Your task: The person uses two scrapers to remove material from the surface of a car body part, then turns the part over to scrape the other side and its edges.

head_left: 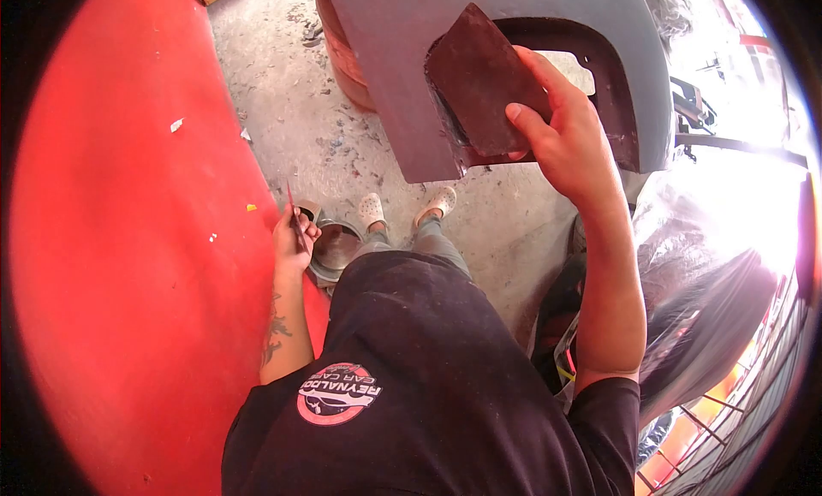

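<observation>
Two hands were at work, and they were well apart. The right hand [561, 136] was raised in front of the person, thumb on the near side and fingers folded over the far edge, closed on a flat board [484, 77] of dark reddish brown — a stiff, roughly square sheet, smeared and dull, tilted so that one corner pointed up. That board was held against the grey panel [411, 34], a curved body part with a rounded cut-out whose inner rim was coated in the same dark brown. The panel's lower corner hung above the concrete floor [291, 119], which was stained and littered with small scraps. The left hand [293, 239] was low beside the person's hip, its fingers curled shut round a thin blade-like tool [294, 213] that stood nearly upright, reddish along its length. Just beside that hand sat an open metal can [336, 249], and past it the person's pale shoes [402, 207] stood on the floor. A broad red surface [128, 239] filled the left of the view, flecked with a few pale chips. Crumpled clear plastic sheeting [702, 273] lay to the right, washed out by strong light — what it covered I could not tell.
</observation>
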Demonstrator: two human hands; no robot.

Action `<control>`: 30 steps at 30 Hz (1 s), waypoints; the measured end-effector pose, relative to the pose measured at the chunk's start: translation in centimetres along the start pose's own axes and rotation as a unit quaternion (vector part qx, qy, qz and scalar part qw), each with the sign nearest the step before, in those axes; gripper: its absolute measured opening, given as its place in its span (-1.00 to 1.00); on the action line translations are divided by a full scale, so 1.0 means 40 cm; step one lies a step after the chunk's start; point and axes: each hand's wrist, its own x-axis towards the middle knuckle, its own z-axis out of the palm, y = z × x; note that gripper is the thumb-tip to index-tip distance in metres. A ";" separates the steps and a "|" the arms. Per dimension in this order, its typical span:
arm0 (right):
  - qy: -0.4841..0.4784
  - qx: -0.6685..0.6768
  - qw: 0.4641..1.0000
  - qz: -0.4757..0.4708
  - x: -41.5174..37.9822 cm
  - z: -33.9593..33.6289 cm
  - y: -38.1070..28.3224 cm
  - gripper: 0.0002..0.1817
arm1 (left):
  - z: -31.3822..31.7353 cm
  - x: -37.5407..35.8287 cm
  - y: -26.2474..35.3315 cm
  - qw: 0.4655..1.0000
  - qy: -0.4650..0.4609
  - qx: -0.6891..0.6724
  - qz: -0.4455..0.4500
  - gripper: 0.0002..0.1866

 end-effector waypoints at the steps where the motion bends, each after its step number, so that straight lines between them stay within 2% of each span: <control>1: 0.000 0.001 1.000 0.000 0.000 -0.003 -0.001 -0.46 | 0.005 -0.001 0.000 1.000 0.008 0.000 -0.002 -0.77; 3: -0.016 -0.055 0.998 -0.014 0.000 -0.013 -0.009 -0.47 | 0.008 0.001 -0.003 1.000 0.007 0.005 -0.006 -0.77; 9: -0.059 -0.092 0.994 -0.007 -0.019 -0.038 -0.023 -0.47 | 0.012 0.007 0.001 1.000 0.005 0.027 -0.005 -0.77; 13: -0.081 -0.099 0.992 0.014 -0.046 -0.059 -0.031 -0.47 | 0.024 0.018 0.009 1.000 0.020 0.013 -0.008 -0.71; 19: -0.076 -0.084 0.993 0.029 -0.112 -0.081 -0.015 -0.48 | 0.047 0.021 0.006 1.000 0.011 0.015 -0.012 -0.71; 22: -0.106 -0.107 0.987 0.050 -0.153 -0.116 -0.029 -0.48 | 0.035 0.024 0.005 0.999 0.003 0.043 -0.006 -0.78; 24: -0.123 -0.069 0.978 0.156 -0.182 -0.139 -0.033 -0.53 | 0.033 0.024 0.011 0.999 0.016 0.031 -0.009 -0.75; 25: -0.124 -0.071 0.977 0.157 -0.198 -0.134 -0.027 -0.53 | 0.030 0.022 0.010 0.999 0.029 0.018 -0.010 -0.72; 27: 0.034 0.136 0.976 0.164 -0.241 -0.105 0.014 -0.59 | 0.017 0.016 0.011 0.999 0.031 0.018 -0.011 -0.72; 29: 0.074 0.189 0.967 0.156 -0.280 -0.051 0.042 -0.61 | 0.016 0.010 0.013 0.999 0.031 0.021 -0.010 -0.72; 30: 0.077 0.168 0.971 0.151 -0.299 -0.027 0.060 -0.61 | 0.016 0.005 0.014 0.999 0.029 0.022 -0.008 -0.71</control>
